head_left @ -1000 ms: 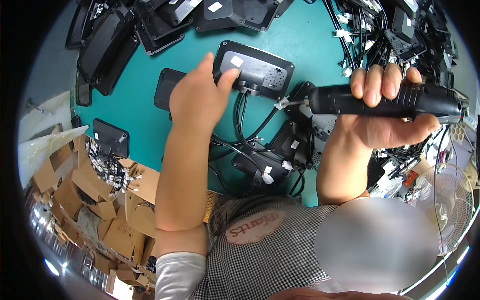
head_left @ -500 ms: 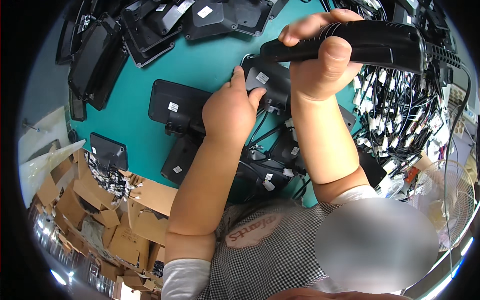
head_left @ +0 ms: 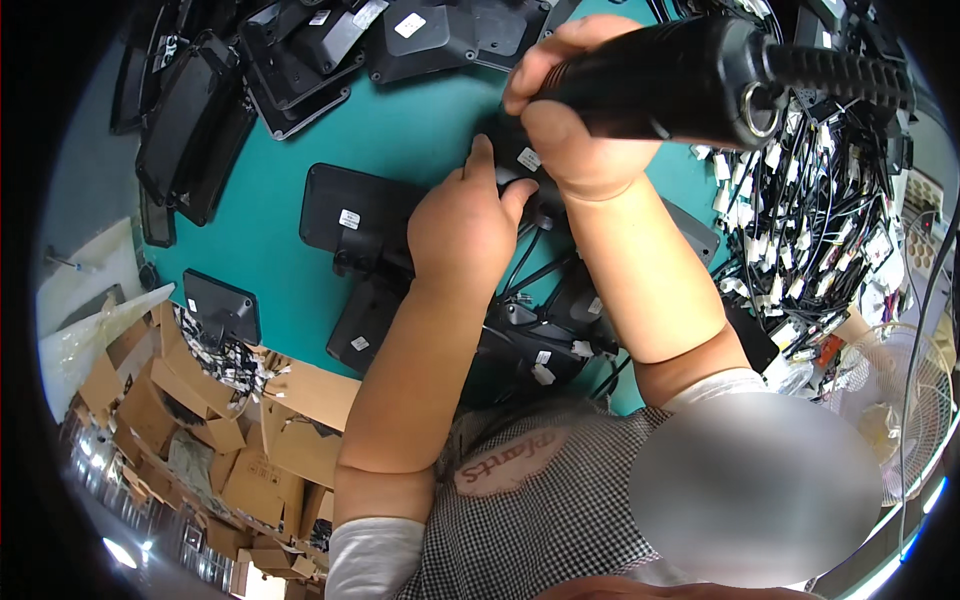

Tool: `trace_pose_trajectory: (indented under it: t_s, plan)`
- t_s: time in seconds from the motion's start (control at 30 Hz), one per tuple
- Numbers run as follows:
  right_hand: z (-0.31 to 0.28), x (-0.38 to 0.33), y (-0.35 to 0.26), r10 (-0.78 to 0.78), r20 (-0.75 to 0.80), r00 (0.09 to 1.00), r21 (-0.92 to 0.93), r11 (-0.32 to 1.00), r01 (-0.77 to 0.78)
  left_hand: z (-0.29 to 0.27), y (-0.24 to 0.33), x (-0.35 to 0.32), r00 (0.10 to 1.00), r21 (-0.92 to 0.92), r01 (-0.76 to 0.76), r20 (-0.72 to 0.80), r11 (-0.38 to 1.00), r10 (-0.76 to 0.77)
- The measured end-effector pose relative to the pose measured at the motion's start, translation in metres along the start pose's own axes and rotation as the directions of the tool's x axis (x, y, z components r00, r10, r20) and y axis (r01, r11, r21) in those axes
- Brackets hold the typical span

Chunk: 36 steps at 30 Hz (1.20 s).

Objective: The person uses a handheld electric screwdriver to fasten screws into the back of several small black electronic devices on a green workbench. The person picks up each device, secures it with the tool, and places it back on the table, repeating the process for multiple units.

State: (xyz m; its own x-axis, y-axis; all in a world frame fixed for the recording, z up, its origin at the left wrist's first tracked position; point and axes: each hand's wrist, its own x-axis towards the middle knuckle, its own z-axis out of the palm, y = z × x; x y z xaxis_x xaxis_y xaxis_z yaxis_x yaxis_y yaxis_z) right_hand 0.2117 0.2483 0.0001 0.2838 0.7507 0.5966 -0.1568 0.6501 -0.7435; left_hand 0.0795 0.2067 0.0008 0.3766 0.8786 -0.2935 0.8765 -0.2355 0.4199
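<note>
My right hand (head_left: 590,155) is wrapped round a thick black corded power tool that looks like an electric screwdriver (head_left: 660,85). Its front end points left and down over a black plastic housing (head_left: 514,150) with a small white label, and the tip is hidden behind my fingers. On the housing's left side my left hand (head_left: 460,230) grips it, index finger stretched along the edge and thumb on the near face. Black cables run from the housing toward me. Just left of this hand a flat black unit (head_left: 372,205) lies on the green table mat (head_left: 280,255).
Black plastic casings (head_left: 420,40) are piled at the far edge and far left (head_left: 195,130). A heap of black cables with white connectors (head_left: 800,220) fills the right side. Another black unit (head_left: 222,305) lies at the left corner. Cardboard boxes (head_left: 265,490) stand lower left, a fan (head_left: 890,400) lower right.
The screwdriver has swung so that its cord end comes nearer and its front tilts down onto the housing. My right hand has moved left with it. My left hand keeps its hold.
</note>
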Motion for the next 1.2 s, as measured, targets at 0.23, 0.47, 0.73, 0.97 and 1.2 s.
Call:
trace_pose_trajectory:
  t_s: [0.23, 0.47, 0.73, 0.97, 1.2]
  plan:
    - [0.0, -0.002, -0.002, 0.006, -0.047, 0.999, -0.134, 0.991, -0.012, 0.004, -0.001, 0.0, 0.998, -0.031, -0.019, -0.06, 0.999, 0.017]
    - [-0.006, 0.01, -0.023, 0.132, -0.418, 0.899, 0.035, 0.991, -0.13, 0.002, -0.011, -0.005, 0.997, -0.453, 0.014, -0.067, 0.891, -0.049]
    - [0.004, 0.005, -0.093, 0.282, -0.329, 0.901, 0.369, 0.917, -0.152, -0.026, -0.012, -0.024, 0.972, -0.893, 0.236, 0.21, -0.384, 0.109]
    - [0.009, -0.008, -0.093, 0.32, -0.331, 0.888, 0.424, 0.891, -0.164, -0.033, -0.002, -0.036, 0.973, -0.898, 0.204, 0.142, -0.391, 0.183]
    - [0.011, -0.015, -0.09, 0.381, -0.351, 0.855, 0.412, 0.883, -0.225, -0.027, -0.005, -0.043, 0.976, -0.917, 0.179, 0.119, -0.356, 0.184]
